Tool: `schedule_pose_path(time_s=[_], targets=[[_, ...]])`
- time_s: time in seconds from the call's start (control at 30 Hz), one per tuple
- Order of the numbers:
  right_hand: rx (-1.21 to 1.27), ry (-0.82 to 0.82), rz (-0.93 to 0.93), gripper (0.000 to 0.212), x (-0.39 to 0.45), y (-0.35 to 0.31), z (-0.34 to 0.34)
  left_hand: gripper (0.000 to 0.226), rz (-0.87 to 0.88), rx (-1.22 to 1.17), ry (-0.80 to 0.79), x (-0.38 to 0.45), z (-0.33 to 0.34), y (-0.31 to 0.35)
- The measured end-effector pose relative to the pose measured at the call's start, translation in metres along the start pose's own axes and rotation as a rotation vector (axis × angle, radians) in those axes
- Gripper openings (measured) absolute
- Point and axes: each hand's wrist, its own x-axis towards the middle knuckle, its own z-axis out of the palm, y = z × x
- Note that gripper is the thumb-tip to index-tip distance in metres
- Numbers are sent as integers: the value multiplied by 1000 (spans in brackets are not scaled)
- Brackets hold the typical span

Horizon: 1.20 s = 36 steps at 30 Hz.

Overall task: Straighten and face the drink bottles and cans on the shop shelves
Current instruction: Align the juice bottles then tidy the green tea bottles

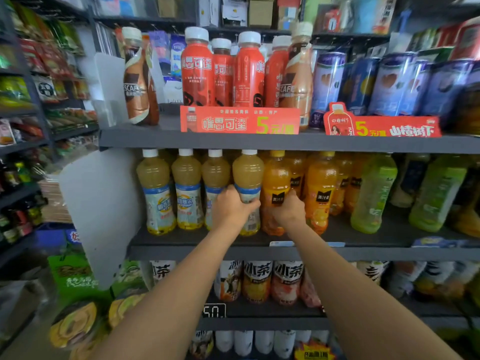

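Pale-yellow juice bottle (248, 188), fourth in the white-capped row on the middle shelf (259, 252), is held at its waist by the left hand (232, 207), fingers curled round the label. The right hand (287, 211) wraps the lower body of the neighbouring orange juice bottle (275, 189) just to the right; the two bottles touch. To do this step well, rotate each bottle about its upright axis until the label faces outward. The yellow bottle's label appears turned sideways, while the orange one already shows its black logo. Keep bases flat on the shelf while twisting; do not tilt. Then draw both forward level with the three faced bottles (187, 189) to the left, avoiding knocks to the rows behind.
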Motion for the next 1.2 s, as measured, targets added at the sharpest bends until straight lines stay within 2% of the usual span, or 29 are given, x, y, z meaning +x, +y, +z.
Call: schedule_pose_path(time_s=[0.23,0.47,0.87,0.97,1.03,1.2], targets=[[33,-18,-7,62,-2,2,2,39,-81,81,20,7,18,-6],[31,-7,-9,62,-6,2,4,39,-46,129,6,15,19,-7],[58,151,0,57,-11,0,19,38,-71,94,44,1,21,-10],[147,175,31,56,-17,1,23,28,25,53,179,-15,20,-16],[166,183,50,54,-23,2,24,24,125,81,205,-22,21,-16],[109,252,13,30,-30,12,13,25,244,97,8,-32,31,-9]])
